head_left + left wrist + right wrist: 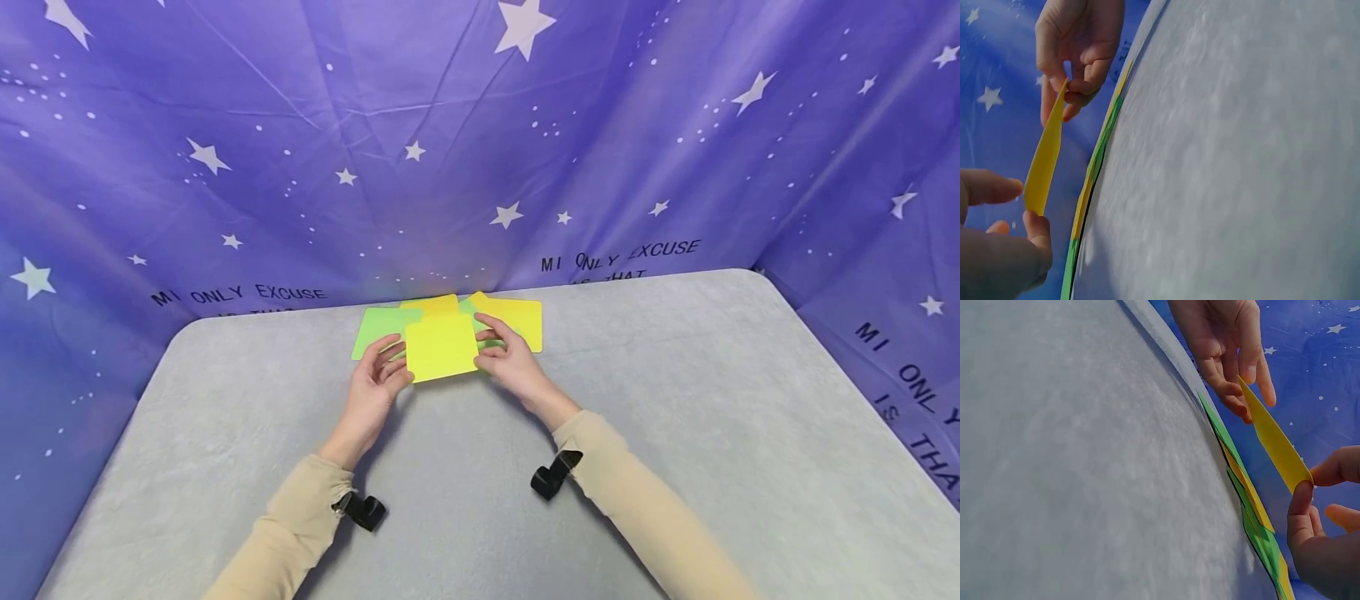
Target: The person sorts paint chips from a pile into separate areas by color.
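Note:
A yellow paper square (441, 347) is held up between the two hands, above the grey table. The left hand (373, 385) has it by its left edge, thumb at the near corner. In the left wrist view the thumb and a finger of the left hand (1004, 250) lie on either side of the sheet's end. On the opposite edge, the right hand (513, 360) pinches the sheet; in the right wrist view the thumb and index finger of the right hand (1325, 531) meet at its corner. Seen side-on, the sheet looks slightly bent.
Behind the held sheet, green paper (371, 332) and yellow paper (521, 323) lie overlapping along the far edge of the grey cloth-covered table (675, 400). A purple star-print curtain (420, 100) hangs behind and at both sides.

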Demonstrator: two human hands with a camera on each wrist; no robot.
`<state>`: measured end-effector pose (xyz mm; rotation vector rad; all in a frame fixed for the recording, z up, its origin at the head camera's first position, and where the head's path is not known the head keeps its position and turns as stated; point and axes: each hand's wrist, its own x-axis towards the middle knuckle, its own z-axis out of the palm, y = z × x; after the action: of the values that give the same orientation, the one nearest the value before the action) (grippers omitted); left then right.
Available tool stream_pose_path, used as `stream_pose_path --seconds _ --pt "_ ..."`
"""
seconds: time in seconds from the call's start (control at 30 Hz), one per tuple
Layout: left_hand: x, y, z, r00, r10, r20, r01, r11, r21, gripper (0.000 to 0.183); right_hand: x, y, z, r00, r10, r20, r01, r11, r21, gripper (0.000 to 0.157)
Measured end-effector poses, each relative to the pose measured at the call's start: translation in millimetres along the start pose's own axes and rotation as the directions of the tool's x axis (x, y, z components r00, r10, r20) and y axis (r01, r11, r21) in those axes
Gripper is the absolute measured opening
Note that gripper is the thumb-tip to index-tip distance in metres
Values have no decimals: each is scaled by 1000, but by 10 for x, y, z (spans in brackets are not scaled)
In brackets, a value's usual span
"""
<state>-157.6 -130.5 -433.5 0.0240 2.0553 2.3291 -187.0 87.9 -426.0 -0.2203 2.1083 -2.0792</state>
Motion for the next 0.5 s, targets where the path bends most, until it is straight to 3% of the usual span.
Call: stream_pose_path --seconds 0.3,0.5 --pt "-77 -25 178 999 -35 31 33 997 63 58 -212 -42 -212 999 5 43 -3 999 -50 60" --pt "-155 -21 274 992 -49 115 38 994 98 57 -367 -52 -358 997 -8 73 12 999 -45 58"
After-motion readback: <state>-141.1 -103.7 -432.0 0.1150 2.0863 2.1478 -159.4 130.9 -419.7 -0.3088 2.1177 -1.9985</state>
